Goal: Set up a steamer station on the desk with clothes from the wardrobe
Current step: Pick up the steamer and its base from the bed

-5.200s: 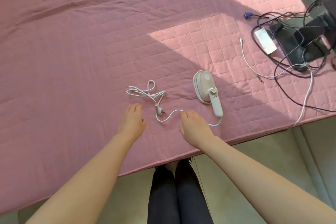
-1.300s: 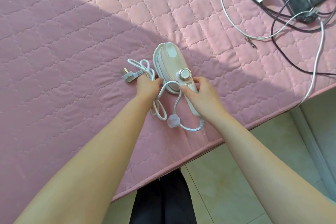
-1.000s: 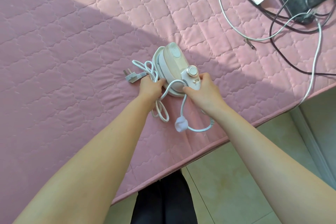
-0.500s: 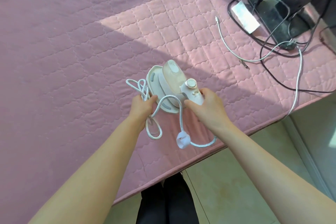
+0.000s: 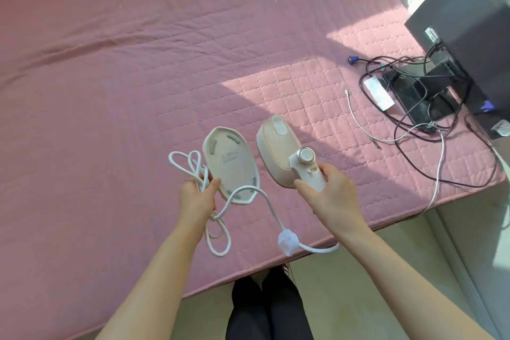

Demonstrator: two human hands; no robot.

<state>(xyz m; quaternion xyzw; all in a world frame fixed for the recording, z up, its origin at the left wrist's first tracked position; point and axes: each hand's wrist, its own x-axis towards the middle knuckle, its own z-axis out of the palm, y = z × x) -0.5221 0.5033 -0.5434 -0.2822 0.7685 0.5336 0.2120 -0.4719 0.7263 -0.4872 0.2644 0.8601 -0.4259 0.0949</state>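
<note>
My right hand (image 5: 328, 196) grips the white handle of a small cream steamer (image 5: 278, 154), held in the air above the pink quilted surface (image 5: 138, 69). My left hand (image 5: 197, 196) holds the steamer's oval base plate (image 5: 230, 165), underside toward me, together with loops of the white power cord (image 5: 187, 165). The cord hangs below both hands and runs to the handle, with a white clip (image 5: 287, 242) on it. Base and steamer are apart, side by side. No clothes are in view.
At the right stands a dark monitor (image 5: 469, 36) on its black stand (image 5: 422, 96), with a tangle of black and white cables (image 5: 408, 130) and a white label around it. The quilt's front edge (image 5: 276, 259) runs above pale floor; my dark-clad legs stand below it.
Both hands lifted the steamer off the quilt. The base plate has come off the steamer and now sits in my left hand. The view pulled back and up.
</note>
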